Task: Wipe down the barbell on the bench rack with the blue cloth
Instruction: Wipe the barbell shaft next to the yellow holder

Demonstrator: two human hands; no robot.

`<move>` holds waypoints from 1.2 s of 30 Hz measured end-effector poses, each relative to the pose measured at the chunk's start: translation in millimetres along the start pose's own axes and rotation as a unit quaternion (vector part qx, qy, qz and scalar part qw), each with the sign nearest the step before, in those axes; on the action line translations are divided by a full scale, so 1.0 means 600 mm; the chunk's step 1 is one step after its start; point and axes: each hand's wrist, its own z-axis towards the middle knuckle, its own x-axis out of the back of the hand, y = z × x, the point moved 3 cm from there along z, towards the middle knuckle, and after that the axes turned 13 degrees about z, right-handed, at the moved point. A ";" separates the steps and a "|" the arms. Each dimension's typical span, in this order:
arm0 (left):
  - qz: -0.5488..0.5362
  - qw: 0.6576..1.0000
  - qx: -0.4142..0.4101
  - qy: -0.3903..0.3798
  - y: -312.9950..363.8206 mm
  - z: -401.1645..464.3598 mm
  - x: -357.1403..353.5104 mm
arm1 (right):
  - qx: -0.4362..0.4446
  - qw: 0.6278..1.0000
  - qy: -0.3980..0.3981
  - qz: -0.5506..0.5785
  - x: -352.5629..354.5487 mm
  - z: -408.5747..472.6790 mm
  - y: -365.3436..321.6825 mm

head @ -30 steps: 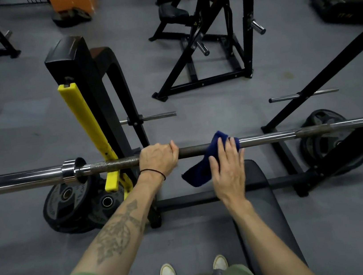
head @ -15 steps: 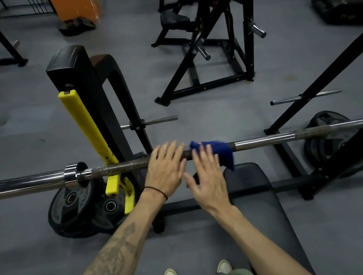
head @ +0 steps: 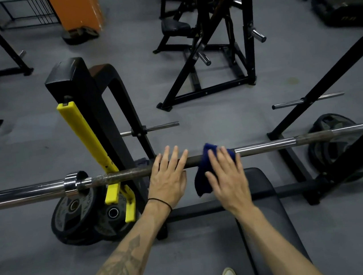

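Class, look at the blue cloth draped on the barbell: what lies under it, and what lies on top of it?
Under the blue cloth runs the barbell; that stretch of bar is covered. On top, the right hand presses with straight fingers. The left hand rests flat on the bar beside it.

Both hands reach forward, palms down, fingers straight: left hand [head: 170, 178], right hand [head: 226, 175].

Pretty dim, flat light; glare streaks on the bar [head: 268, 145], right hand [head: 228, 177] motion-blurred, edges bend fisheye-style.
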 end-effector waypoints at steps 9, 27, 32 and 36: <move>0.009 1.000 0.020 0.015 0.005 0.005 -0.010 | 0.042 0.998 -0.047 0.016 -0.018 0.001 -0.049; -0.052 0.972 -0.047 -0.223 -0.031 0.083 0.018 | -0.151 0.983 0.068 0.082 0.009 0.010 -0.005; -0.007 0.999 -0.016 -0.037 -0.006 0.048 0.022 | -0.006 0.997 -0.045 0.063 -0.029 0.005 -0.076; -0.092 0.996 -0.008 -0.003 0.022 0.032 0.022 | -0.064 0.996 0.041 0.036 0.008 -0.003 0.003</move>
